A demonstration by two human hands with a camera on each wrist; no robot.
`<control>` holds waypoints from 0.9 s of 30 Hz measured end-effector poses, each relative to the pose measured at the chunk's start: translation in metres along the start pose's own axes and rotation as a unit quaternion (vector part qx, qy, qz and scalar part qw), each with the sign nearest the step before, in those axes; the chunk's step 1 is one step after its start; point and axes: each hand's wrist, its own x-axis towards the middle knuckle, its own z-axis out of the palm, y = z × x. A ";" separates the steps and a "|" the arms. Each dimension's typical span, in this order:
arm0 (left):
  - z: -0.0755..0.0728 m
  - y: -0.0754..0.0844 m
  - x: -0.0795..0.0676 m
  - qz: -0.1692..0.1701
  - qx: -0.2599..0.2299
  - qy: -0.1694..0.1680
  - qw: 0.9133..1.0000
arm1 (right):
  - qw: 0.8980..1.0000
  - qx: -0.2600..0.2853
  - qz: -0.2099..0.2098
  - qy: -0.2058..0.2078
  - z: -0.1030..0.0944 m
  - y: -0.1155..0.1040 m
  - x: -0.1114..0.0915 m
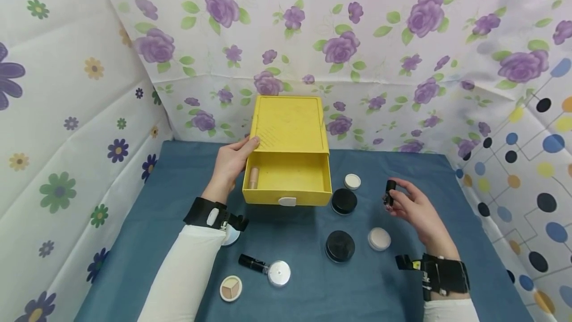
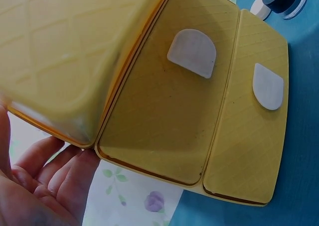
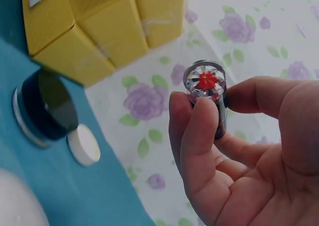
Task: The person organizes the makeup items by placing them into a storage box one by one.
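Note:
A yellow drawer box (image 1: 288, 123) stands at the back, its top drawer (image 1: 286, 197) pulled out. In that drawer a beige tube (image 1: 253, 178) stands at the left side. My left hand (image 1: 232, 163) grips the box's left side, thumb near the top edge; the left wrist view shows its fingers (image 2: 77, 178) curled against the box's edge. To the right of the box, my right hand (image 1: 415, 207) pinches a lipstick (image 1: 391, 193) above the cloth. The right wrist view shows the lipstick's clear faceted end (image 3: 205, 80) with red inside, between thumb and fingers.
Black-lidded jars (image 1: 340, 246) and a white-lidded jar (image 1: 379, 239) sit right of the middle. At front left lie a three-shade compact (image 1: 231, 288), a black tube (image 1: 252, 263) and a silver-lidded jar (image 1: 279, 273). A small white cap (image 1: 352, 181) lies beside the box. Flowered cloth hangs behind.

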 end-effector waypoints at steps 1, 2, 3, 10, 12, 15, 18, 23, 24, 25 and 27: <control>0.000 0.000 0.000 0.000 0.000 0.000 1.000 | 1.000 0.002 -0.005 -0.002 0.001 -0.003 0.000; 0.000 0.000 0.000 0.001 0.000 0.001 1.000 | 1.000 0.004 -0.011 -0.003 0.002 -0.006 -0.001; 0.000 0.000 0.000 0.001 0.000 0.001 1.000 | 1.000 0.004 -0.015 -0.001 0.003 -0.009 -0.001; -0.001 0.000 0.000 0.000 -0.001 0.001 1.000 | 0.999 0.018 -0.029 0.022 0.016 -0.039 -0.005; 0.000 0.000 0.000 -0.001 -0.003 0.001 1.000 | 0.999 0.029 -0.031 0.024 0.020 -0.049 -0.007; 0.000 0.000 0.000 -0.001 -0.005 -0.001 1.000 | 0.998 0.039 -0.042 0.022 0.026 -0.060 -0.010; 0.001 0.000 0.000 0.000 -0.005 -0.001 1.000 | 0.997 0.045 -0.057 0.014 0.034 -0.069 -0.011; 0.001 0.000 0.000 0.000 -0.003 0.000 1.000 | 0.996 0.040 -0.077 0.000 0.048 -0.084 -0.010; 0.001 0.000 0.000 -0.001 -0.003 0.000 1.000 | 0.996 0.043 -0.078 -0.004 0.051 -0.087 -0.009; 0.001 -0.001 0.000 -0.001 -0.002 0.000 1.000 | 0.996 0.046 -0.079 -0.009 0.054 -0.090 -0.009; 0.001 -0.001 0.000 -0.002 0.001 0.000 1.000 | 0.995 0.059 -0.081 -0.024 0.060 -0.098 -0.008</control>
